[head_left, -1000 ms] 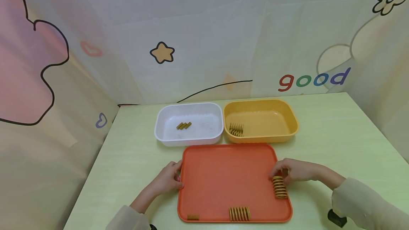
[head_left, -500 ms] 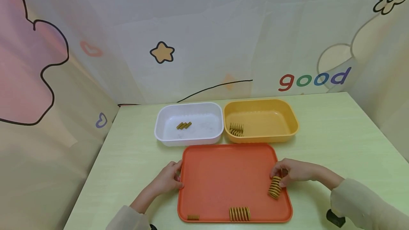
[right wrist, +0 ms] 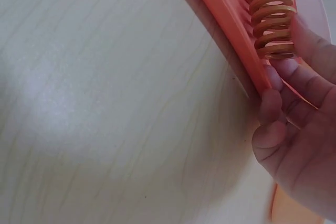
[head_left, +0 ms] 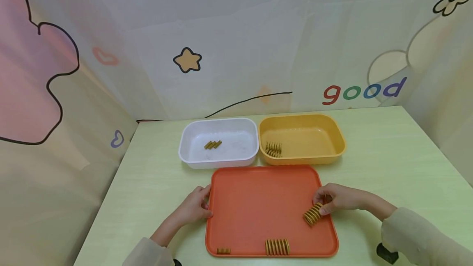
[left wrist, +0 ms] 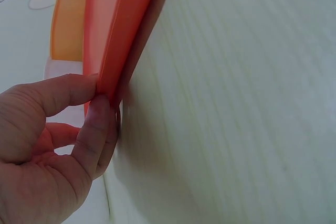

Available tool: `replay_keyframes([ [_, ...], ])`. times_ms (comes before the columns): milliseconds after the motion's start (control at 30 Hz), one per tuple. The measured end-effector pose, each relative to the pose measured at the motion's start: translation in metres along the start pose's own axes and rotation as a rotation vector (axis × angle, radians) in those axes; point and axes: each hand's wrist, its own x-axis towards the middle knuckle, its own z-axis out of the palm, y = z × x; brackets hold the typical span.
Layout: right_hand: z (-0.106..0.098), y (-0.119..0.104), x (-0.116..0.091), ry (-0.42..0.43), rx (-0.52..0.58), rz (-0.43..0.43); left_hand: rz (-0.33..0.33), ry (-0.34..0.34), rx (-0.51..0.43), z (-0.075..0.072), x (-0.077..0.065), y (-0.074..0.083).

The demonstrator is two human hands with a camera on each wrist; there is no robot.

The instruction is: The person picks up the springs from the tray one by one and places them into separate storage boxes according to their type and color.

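Note:
An orange-red tray (head_left: 264, 208) lies in front of me. My left hand (head_left: 193, 206) grips its left edge; in the left wrist view, the thumb and curled fingers pinch the rim. At the right edge, my right hand (head_left: 340, 198) holds a large brass-coloured coil spring (head_left: 312, 214) at one end, the thumb on its coils. In the right wrist view, other fingertips (right wrist: 271, 106) of that hand touch the tray's rim. Another large coil spring (head_left: 277, 247) and a small coil spring (head_left: 223, 251) lie along the tray's near edge.
Behind the tray stand a white bin (head_left: 236, 151) with several small springs (head_left: 213, 145) and a yellow bin (head_left: 308, 145) with large springs (head_left: 273, 150) in its left corner. A printed cloth (head_left: 236, 52) hangs behind the pale green table (head_left: 159, 167).
The large spring at my right hand has turned from nearly lengthwise to slanted and shifted left and slightly away from me. My right thumb has come onto it. The left hand stays put.

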Motion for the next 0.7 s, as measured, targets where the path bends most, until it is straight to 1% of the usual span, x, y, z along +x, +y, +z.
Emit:
replay_keyframes([
  [267,-0.0015,-0.0058,-0.0016,0.041,-0.017,-0.002,0.01,-0.004,0.01,-0.0005,0.0005,-0.0007],
  [467,-0.0029,-0.003,-0.0001,0.06,-0.048,-0.014,0.018,-0.002,0.007,-0.001,0.0,0.0001],
  [700,-0.0055,-0.0056,-0.0007,0.089,-0.044,0.015,0.017,-0.001,0.025,-0.0011,-0.0006,0.0005],
])
